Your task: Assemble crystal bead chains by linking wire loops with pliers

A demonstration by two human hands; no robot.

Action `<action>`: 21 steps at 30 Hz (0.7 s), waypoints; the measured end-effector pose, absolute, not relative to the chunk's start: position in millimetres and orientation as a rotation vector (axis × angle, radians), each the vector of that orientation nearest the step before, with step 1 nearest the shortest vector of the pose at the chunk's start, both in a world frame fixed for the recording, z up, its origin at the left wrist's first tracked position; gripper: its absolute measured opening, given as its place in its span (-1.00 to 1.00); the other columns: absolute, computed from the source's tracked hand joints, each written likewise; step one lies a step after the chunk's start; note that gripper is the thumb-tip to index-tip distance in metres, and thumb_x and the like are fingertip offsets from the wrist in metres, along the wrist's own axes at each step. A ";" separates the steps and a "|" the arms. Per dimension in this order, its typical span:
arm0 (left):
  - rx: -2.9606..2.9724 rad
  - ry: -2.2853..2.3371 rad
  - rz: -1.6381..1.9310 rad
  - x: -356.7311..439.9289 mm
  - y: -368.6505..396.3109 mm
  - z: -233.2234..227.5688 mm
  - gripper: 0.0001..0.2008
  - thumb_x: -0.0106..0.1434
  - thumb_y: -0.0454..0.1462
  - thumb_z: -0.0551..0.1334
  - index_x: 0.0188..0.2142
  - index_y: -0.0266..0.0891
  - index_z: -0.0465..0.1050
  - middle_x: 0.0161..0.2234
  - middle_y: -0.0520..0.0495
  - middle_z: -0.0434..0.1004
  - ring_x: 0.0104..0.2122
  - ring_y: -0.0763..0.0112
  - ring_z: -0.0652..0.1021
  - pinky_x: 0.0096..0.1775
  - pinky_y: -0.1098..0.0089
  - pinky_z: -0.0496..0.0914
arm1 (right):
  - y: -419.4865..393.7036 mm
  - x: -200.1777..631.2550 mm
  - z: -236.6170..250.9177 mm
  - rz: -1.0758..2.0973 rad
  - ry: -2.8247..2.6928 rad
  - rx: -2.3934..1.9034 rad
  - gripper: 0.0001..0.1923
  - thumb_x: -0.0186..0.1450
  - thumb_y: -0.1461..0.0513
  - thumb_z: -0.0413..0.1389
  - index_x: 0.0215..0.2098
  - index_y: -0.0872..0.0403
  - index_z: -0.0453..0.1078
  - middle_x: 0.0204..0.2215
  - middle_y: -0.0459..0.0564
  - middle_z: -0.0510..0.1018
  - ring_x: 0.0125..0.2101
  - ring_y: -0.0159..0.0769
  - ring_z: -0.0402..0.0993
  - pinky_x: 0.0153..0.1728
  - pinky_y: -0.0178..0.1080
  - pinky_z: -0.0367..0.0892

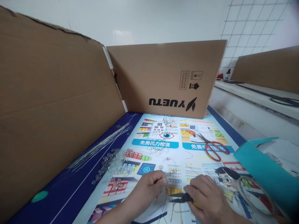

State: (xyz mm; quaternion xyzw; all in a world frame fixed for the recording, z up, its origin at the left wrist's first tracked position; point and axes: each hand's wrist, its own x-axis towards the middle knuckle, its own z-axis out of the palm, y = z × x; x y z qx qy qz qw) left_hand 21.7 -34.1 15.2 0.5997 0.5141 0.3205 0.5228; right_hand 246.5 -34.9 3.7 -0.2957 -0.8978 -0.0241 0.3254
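My left hand (148, 188) is closed in a pinch on a thin wire (168, 188), whose end hangs down toward the pliers. A loop with a few clear beads (172, 171) shows just above my fingertips; whether it joins this wire I cannot tell. In my right hand (207, 196) are needle-nose pliers (179, 198) with dark jaws and a bit of yellow handle showing. The jaws are slightly apart and point left, close to the wire. Loose wire pieces (173, 210) lie below the jaws.
Clear beads (119, 166) are heaped at left beside a bundle of straight wires (100, 146). Red-handled scissors (213, 149), a wire coil (257, 199) and a teal box (268, 174) lie at right. Beaded wire shapes (158, 149) lie ahead. Cardboard panels (144, 77) stand at left and back.
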 end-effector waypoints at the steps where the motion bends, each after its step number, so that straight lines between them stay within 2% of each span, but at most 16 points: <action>1: 1.382 1.217 0.751 22.9 -34.2 13.0 -0.72 0.20 -0.12 0.09 -0.55 -0.24 0.26 -0.70 0.16 0.14 -0.67 0.53 0.23 -0.56 0.49 0.13 | -35.1 246.7 4.4 -0.144 -2.382 -0.752 -0.83 0.21 0.33 0.01 -0.24 0.11 0.38 -0.43 0.02 0.44 -0.38 -0.22 0.31 -0.35 -0.16 0.23; 7: 1.209 1.275 0.732 31.5 -37.4 9.5 -0.69 0.12 -0.04 0.11 -0.55 -0.22 0.24 -0.76 0.18 0.15 -0.78 0.57 0.15 -0.69 0.51 0.04 | -38.7 247.8 9.7 -0.550 -2.412 -0.634 -0.79 0.22 0.36 -0.01 -0.22 0.12 0.41 -0.41 0.03 0.49 -0.39 -0.22 0.39 -0.30 -0.12 0.21; 10: 1.195 1.351 0.757 33.5 -38.3 9.1 -0.69 0.13 -0.03 0.09 -0.55 -0.22 0.26 -0.78 0.18 0.17 -0.79 0.59 0.13 -0.69 0.51 0.02 | -41.2 246.3 15.3 -0.693 -2.351 -0.558 -0.79 0.24 0.37 -0.03 -0.24 0.10 0.42 -0.42 0.00 0.52 -0.40 -0.24 0.43 -0.29 -0.12 0.21; 21: 1.195 1.395 0.790 41.6 -43.7 4.3 -0.69 0.19 -0.11 0.06 -0.60 -0.20 0.18 -0.77 0.17 0.20 -0.79 0.61 0.15 -0.69 0.55 0.01 | -45.0 239.6 24.3 -0.747 -2.385 -0.576 -0.73 0.28 0.41 -0.09 -0.26 0.10 0.43 -0.44 -0.01 0.54 -0.43 -0.26 0.44 -0.30 -0.13 0.22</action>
